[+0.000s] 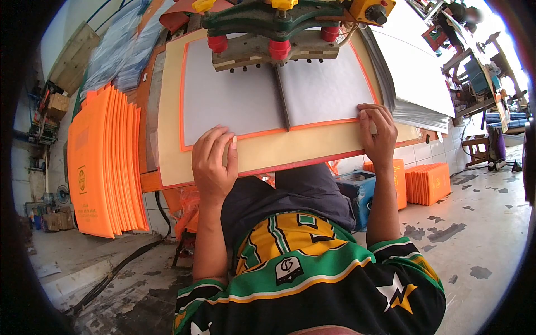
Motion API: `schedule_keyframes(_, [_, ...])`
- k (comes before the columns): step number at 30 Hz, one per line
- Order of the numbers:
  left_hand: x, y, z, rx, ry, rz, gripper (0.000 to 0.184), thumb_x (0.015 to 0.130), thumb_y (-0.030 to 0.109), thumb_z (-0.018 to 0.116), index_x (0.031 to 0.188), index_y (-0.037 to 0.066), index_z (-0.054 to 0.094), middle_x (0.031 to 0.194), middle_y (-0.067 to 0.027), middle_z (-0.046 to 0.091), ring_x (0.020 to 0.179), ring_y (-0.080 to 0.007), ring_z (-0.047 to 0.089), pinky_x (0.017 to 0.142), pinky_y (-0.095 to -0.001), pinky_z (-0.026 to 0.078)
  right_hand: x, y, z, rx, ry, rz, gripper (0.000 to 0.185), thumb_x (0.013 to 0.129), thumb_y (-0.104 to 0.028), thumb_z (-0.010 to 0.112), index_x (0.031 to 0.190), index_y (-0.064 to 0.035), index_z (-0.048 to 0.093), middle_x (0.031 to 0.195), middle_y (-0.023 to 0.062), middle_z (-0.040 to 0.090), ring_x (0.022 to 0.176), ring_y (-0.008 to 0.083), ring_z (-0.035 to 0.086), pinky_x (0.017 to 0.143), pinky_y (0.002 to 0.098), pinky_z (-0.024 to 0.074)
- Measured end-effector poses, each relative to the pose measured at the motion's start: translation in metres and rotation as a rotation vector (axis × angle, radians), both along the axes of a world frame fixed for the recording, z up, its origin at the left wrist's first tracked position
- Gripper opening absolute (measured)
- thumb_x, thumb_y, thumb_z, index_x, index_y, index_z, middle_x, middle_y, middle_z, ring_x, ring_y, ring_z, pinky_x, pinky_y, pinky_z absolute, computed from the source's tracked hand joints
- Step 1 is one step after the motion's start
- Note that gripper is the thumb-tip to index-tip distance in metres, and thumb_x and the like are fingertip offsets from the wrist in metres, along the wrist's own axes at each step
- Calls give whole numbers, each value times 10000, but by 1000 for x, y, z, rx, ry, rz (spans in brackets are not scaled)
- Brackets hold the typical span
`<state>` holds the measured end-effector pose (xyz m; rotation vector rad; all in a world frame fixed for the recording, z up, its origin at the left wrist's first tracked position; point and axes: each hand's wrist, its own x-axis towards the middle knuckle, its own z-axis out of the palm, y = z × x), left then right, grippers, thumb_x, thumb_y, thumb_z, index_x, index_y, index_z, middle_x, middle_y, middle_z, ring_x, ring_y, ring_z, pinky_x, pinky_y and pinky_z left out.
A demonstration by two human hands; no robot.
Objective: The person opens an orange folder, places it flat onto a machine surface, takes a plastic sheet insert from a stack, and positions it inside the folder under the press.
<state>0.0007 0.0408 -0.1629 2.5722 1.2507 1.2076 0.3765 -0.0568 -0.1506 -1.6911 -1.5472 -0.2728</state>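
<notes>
An orange-edged cover (234, 95) with pale sheets on its two halves lies open on the cream board (312, 143), a dark strip down its middle. My left hand (215, 159) rests at the cover's lower left edge, fingers bent close together, thumb near the fingertips. At the lower right edge is my right hand (379, 131), thumb and fingers bent onto the orange border. Whether either hand pinches the edge is too small to tell. Above the cover's top part hangs a green machine head (273, 22) with red knobs and a metal bar.
A stack of orange covers (103, 162) stands at the left, beside clear plastic sheets (117, 44). White sheets (413, 72) are piled at the right of the board. Below right are a blue box (357, 195) and more orange covers (427, 184) on the floor.
</notes>
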Motion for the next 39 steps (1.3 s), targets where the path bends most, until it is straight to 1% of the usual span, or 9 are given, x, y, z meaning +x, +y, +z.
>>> schedule_keyframes(7, [0, 0, 1, 1, -4, -3, 171, 1043, 149, 697, 1136, 35, 784, 1235, -124, 779, 1202, -305, 730, 1045, -456, 572, 0, 0, 1, -6, -4, 0, 163, 1053, -96, 678, 1003, 24, 777, 1095, 141, 810, 1029, 270, 761, 896, 390, 599])
schedule_keyframes(15, [0, 0, 0, 0, -2, 4, 164, 1040, 139, 700, 1132, 29, 780, 1230, -123, 777, 1193, -312, 730, 1041, -455, 570, -1, 0, 0, 3, 7, 0, 158, 1050, -90, 680, 998, 26, 774, 1078, 140, 811, 1001, 268, 765, 872, 393, 600])
schedule_keyframes(39, [1, 0, 3, -2, -16, -5, 158, 1034, 130, 702, 1125, 29, 782, 1216, -125, 779, 1184, -311, 734, 1027, -452, 577, -1, 0, 3, 3, -10, 3, 160, 1050, -93, 680, 993, 28, 768, 1083, 145, 811, 1008, 271, 760, 888, 392, 592])
